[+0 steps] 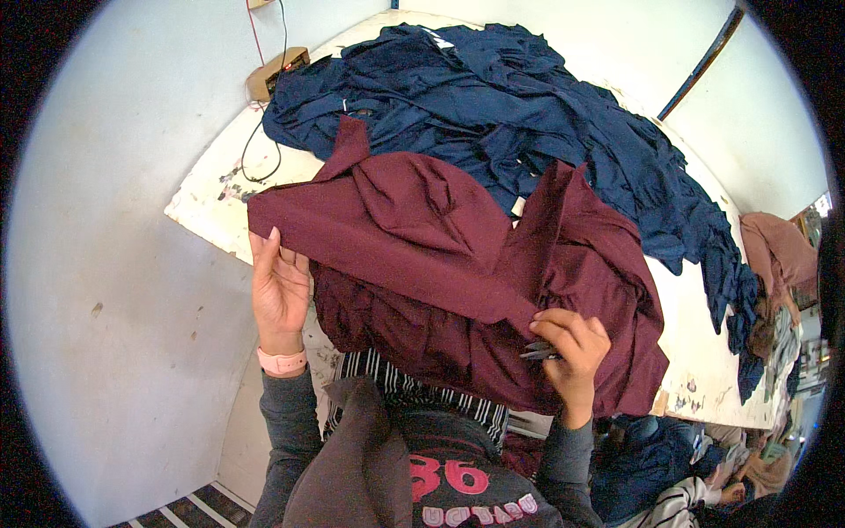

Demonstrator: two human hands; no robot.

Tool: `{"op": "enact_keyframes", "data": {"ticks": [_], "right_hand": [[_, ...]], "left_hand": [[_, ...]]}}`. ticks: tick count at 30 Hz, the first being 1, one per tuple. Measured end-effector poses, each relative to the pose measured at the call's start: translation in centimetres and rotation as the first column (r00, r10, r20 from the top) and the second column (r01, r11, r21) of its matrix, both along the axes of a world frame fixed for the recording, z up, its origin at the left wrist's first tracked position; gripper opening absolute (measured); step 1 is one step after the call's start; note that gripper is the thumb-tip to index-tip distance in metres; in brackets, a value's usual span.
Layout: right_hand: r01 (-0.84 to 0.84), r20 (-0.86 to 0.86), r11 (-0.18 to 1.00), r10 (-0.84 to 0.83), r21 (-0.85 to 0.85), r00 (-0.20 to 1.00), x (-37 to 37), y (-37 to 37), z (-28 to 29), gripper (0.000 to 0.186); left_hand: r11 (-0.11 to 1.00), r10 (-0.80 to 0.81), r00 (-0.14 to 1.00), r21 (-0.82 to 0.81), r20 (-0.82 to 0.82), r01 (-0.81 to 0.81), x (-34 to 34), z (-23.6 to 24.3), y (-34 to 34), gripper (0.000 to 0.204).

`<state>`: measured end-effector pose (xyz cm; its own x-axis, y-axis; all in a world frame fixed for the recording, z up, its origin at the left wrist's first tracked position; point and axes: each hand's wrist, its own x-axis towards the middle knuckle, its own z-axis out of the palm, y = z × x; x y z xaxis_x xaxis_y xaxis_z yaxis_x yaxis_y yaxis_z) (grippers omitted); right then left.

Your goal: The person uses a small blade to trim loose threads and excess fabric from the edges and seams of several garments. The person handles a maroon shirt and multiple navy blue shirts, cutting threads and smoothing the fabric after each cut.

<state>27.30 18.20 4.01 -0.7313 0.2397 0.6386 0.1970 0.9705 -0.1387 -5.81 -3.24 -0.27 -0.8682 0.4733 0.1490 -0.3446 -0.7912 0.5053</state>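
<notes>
A maroon garment is spread between my two hands, a straight folded band stretched along its near side. At the band's left end, my left hand grips the edge, palm up, with its fingertips partly behind the cloth. My right hand pinches the band's right end between thumb and fingers. Small dark thread snips are tucked in that same hand, blades pointing left. Loose folds of the garment hang toward my lap and cover part of the table.
A large heap of navy garments covers the back of the white table. A brown box with a cable sits at the back left. Pale walls close in the left side. More cloth and another person's striped sleeve are at lower right.
</notes>
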Motion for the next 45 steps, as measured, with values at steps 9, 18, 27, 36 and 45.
{"op": "enact_keyframes", "data": {"ticks": [9, 18, 27, 36, 45], "right_hand": [[0.224, -0.414, 0.897, -0.382, -0.38, 0.827, 7.0, 8.5, -0.8, 0.036], [0.14, -0.646, 0.881, -0.432, -0.453, 0.629, 13.5, 14.9, -1.1, 0.027], [0.361, -0.449, 0.79, -0.589, -0.495, 0.672, 13.8, 25.3, 1.7, 0.022], [0.794, 0.314, 0.525, -0.731, -0.308, 0.605, 9.3, 27.6, -4.6, 0.036], [0.791, 0.257, 0.547, -0.751, -0.274, 0.608, 10.5, 26.8, -5.8, 0.034]], "left_hand": [[0.983, 0.181, 0.982, 0.023, 0.043, -0.183, -4.3, -0.2, -3.5, 0.022], [0.467, 0.561, 0.549, -0.31, -0.619, -0.828, -4.8, 0.8, -6.6, 0.032], [0.433, -0.529, 0.35, -0.601, -0.773, -0.672, -5.9, 2.0, -8.6, 0.032], [0.287, -0.51, 0.809, -0.944, -0.293, -0.161, -8.9, -6.1, -11.3, 0.042], [0.226, -0.197, 0.967, -0.967, -0.163, -0.118, -13.4, -12.2, -21.7, 0.042]]}}
